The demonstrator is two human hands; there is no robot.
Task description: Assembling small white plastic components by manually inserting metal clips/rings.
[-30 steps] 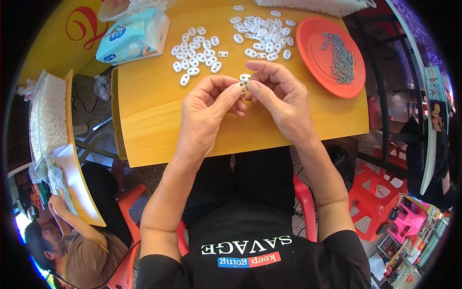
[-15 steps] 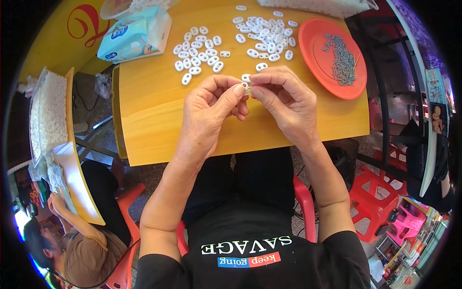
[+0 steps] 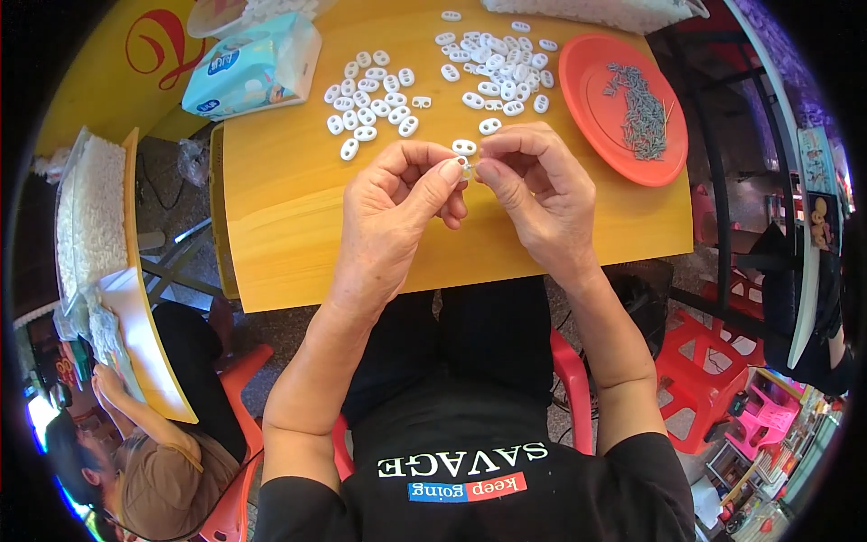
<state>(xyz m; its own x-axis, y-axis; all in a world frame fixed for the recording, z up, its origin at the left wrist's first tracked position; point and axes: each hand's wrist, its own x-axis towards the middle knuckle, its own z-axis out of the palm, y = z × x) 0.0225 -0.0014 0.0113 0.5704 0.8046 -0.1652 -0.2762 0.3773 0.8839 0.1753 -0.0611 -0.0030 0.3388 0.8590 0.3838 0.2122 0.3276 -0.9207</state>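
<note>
Hands meeting over the middle of the yellow wooden table (image 3: 298, 226), fingertips almost touching. Left hand (image 3: 397, 203) pinching a tiny pale plastic piece (image 3: 465, 165) between thumb and forefinger, remaining fingers curling underneath. Right hand (image 3: 537, 194) closing thumb and forefinger on the same piece from the other side; too small to be telling its exact shape. Piece hovering just above the tabletop, right below a single white oval plastic link with two holes (image 3: 464, 145) lying flat on the wood.

Lying further back, to the left, a loose scatter of white oval plastic links (image 3: 370, 99); sitting beyond the right hand, a denser heap of the same white links (image 3: 492, 63). Resting near the right hand, at the table's right edge, a round orange plastic plate (image 3: 587, 99), carrying a small pile of thin grey metal pins (image 3: 637, 108). Sitting at the far left corner of the table, a soft light-blue pack of tissues (image 3: 253, 63).

Standing well apart on the left, a second yellow table (image 3: 135, 307), bearing a clear bag of white pieces (image 3: 90, 208). Sitting at that table, lower left, another person in a brown shirt (image 3: 153, 479), hands apart from the pair at work. Showing below the forearms, a red plastic chair (image 3: 573, 379); standing to the right on the floor, a red plastic stool (image 3: 704, 361).
</note>
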